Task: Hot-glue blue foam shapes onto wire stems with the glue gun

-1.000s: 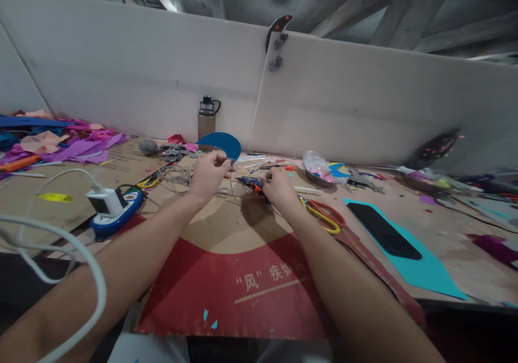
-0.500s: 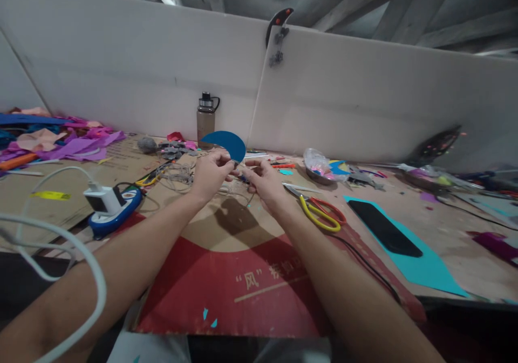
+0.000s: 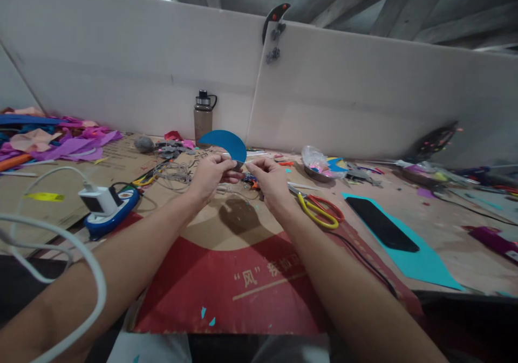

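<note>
A curved blue crescent piece is raised above the cardboard, its lower end pinched in my left hand. Just to the right, my right hand has thumb and index finger pressed together near that lower end; whatever lies between them is too small to make out. Both hands hover over a red and tan cardboard sheet, which carries the shadow of the hands and the crescent.
Scissors with yellow and red handles lie right of my right hand. Farther right, a black phone rests on turquoise sheet. A bottle stands behind. At left are a power strip and white cable.
My right hand has shifted slightly right, widening the gap between the hands. The crescent stays in my left hand. The view has moved slightly.
</note>
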Tool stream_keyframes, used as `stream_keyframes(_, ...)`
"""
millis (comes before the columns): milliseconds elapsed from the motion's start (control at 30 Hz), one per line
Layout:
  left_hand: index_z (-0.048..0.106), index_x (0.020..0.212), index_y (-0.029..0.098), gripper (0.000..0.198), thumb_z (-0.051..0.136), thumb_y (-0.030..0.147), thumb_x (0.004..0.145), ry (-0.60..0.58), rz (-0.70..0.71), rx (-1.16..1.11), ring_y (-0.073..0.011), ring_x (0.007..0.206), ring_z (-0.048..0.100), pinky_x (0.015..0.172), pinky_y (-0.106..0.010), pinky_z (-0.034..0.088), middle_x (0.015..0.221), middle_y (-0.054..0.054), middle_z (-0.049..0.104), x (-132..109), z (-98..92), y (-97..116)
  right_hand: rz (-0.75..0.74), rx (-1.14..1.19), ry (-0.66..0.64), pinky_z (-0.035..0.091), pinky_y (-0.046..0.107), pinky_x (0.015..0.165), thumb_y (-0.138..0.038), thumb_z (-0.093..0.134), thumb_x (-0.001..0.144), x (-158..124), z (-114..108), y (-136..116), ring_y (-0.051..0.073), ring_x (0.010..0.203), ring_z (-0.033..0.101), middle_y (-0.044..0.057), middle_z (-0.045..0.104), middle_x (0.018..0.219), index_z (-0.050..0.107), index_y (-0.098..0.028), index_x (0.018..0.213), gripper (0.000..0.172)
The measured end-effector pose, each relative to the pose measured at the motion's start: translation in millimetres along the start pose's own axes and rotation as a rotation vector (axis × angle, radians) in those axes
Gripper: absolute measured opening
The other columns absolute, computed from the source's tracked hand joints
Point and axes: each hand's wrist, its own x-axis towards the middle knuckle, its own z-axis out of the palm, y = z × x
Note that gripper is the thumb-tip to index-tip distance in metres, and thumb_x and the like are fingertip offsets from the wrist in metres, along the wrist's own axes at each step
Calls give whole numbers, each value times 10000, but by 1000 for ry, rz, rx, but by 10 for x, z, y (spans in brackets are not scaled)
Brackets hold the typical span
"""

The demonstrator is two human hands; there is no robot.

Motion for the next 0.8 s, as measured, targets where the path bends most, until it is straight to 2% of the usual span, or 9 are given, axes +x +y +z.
stream_keyframes(167,531,699,142,116,640,182,693,-30,-7,-24,-145,560,652,528,-236,500,695,-79,688,-9,-1,6,56,50,-2,279,213,468,-417,676,674,-9,-10,-16,68,499,341,-48,491,590,603,-181,685,247)
stream_keyframes(333,572,696,119,138,665,219,679,-146,31,-57,-115,539,613,525,-224,456,694,-68,671,4,-17,-14,123,91,-18,264,197,441,-411,685,656,-29,-32,-77,63,509,347,-44,501,614,596,-180,716,255)
stream_keyframes(533,552,707,122,169,677,235,699,-272,68,-111,-62,509,524,499,-200,379,679,-26,624,42,-27,-41,197,214,-104,212,200,404,-405,705,648,-37,-48,-117,47,471,287,-57,488,602,616,-184,756,262)
stream_keyframes(700,492,760,152,241,696,265,697,-255,70,-99,-56,479,486,482,-207,347,683,-8,615,37,-8,-52,230,227,-123,190,208,403,-390,703,650,-30,-46,-119,40,451,261,-67,474,573,636,-184,758,242)
stream_keyframes(800,452,792,174,317,731,262,669,-215,126,-9,-54,470,465,486,-209,335,638,32,571,10,4,-60,232,250,-137,180,212,402,-377,708,644,-32,-44,-121,34,433,239,-78,442,546,616,-183,716,226)
